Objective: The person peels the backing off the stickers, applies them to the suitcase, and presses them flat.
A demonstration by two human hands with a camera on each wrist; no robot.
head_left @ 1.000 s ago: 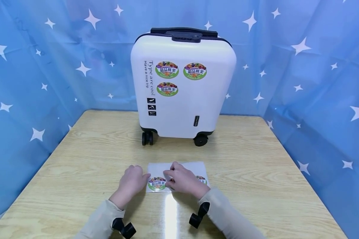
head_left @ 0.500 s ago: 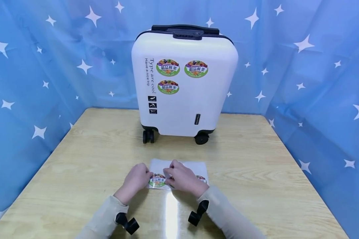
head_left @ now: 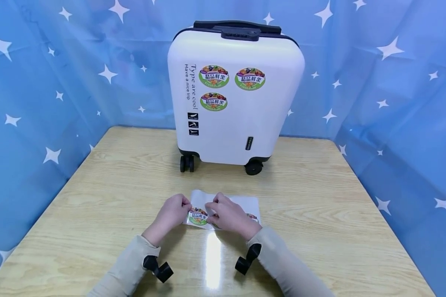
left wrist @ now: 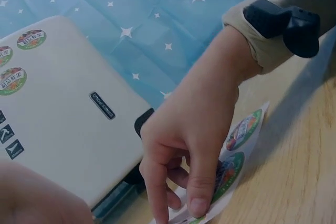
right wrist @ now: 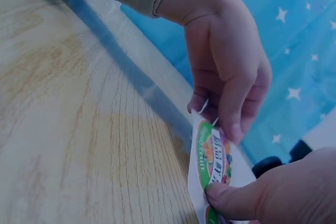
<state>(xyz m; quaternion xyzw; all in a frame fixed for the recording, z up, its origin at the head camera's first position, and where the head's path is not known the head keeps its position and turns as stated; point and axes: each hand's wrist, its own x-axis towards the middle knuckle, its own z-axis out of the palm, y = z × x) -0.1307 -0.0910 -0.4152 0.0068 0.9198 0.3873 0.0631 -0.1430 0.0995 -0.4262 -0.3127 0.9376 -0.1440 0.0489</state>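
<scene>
A white sheet (head_left: 247, 202) with a row of oval fruit stickers lies on the table, its left end bent upward. My left hand (head_left: 169, 214) pinches that end between thumb and fingers, beside the leftmost sticker (head_left: 198, 216). My right hand (head_left: 228, 213) is over the sheet's middle and pinches at the middle sticker with thumb and index finger; a pale piece shows between these fingertips. The left wrist view shows the right hand's thumb low on the sheet, near a green-rimmed sticker (left wrist: 229, 174). Right-hand fingers hide most of the middle sticker in the head view.
A white suitcase (head_left: 234, 128) stands upright on black wheels behind the sheet, bearing several oval stickers like those on the sheet, among them one at upper right (head_left: 250, 79). The wooden table (head_left: 319, 198) is backed by a blue star-patterned curtain (head_left: 134, 62).
The left hand has shifted slightly right and now pinches the sheet's left end, which has bent up. The right hand stays at the middle sticker. The head view has tilted down.
</scene>
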